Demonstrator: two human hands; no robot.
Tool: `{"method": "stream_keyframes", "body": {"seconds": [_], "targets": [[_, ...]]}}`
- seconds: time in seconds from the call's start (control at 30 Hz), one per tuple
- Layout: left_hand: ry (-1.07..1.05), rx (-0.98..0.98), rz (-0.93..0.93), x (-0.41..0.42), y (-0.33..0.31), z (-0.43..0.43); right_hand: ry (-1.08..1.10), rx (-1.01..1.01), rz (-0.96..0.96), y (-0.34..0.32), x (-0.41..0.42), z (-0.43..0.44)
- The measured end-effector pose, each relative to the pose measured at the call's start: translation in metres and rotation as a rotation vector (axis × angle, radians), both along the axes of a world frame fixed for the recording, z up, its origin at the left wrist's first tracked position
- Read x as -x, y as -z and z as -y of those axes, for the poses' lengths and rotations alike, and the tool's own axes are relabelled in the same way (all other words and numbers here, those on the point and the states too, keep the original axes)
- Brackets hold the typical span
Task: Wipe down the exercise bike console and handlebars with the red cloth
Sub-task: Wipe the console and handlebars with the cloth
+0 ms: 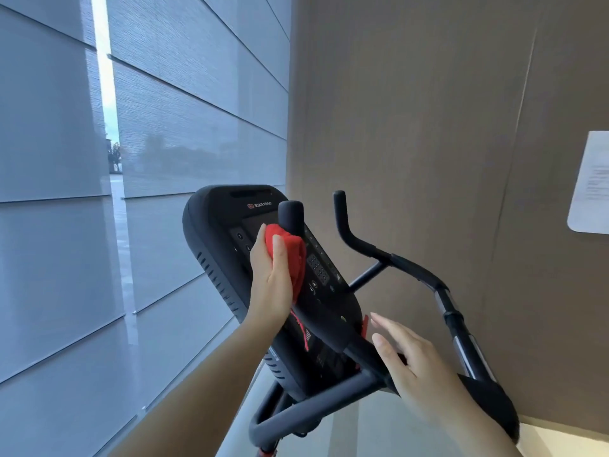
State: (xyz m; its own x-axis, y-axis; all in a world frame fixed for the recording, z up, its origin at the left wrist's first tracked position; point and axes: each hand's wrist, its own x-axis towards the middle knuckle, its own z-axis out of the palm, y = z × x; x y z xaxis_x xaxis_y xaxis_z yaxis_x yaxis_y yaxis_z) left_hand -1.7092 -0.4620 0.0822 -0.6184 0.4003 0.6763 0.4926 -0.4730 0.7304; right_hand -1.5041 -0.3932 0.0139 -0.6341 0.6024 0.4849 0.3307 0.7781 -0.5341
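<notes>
The black exercise bike console (230, 212) tilts toward me at the centre of the head view, its button panel facing up. My left hand (270, 278) presses a bunched red cloth (290, 255) against the console face, just below the upright left handlebar tip (290, 214). The right handlebar (362, 242) curves up and back toward the wall. My right hand (408, 361) rests with spread fingers on the lower handlebar bar beside the console's bottom edge, holding nothing.
A large window with grey roller blinds (164, 127) fills the left side. A brown wall (428, 127) stands close behind the bike, with a white paper notice (590, 183) stuck on it at the right. The bike's lower frame tube (296, 417) loops below the console.
</notes>
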Motion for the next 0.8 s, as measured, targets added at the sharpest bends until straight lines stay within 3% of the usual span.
{"method": "stream_keyframes", "body": {"seconds": [0.13, 0.37, 0.63, 0.8], "targets": [[-0.068, 0.041, 0.132, -0.001, -0.006, -0.009, 0.018, -0.016, 0.027, 0.001, 0.002, 0.001], [-0.190, 0.065, -0.002, -0.009, 0.014, -0.013, 0.041, -0.056, 0.050, 0.002, 0.002, 0.002], [-0.164, 0.052, 0.052, 0.010, -0.020, -0.020, 0.085, -0.056, 0.065, 0.003, 0.003, 0.003], [-0.141, 0.032, 0.008, 0.008, 0.001, -0.016, 0.099, -0.079, 0.089, 0.005, 0.004, 0.004]]}}
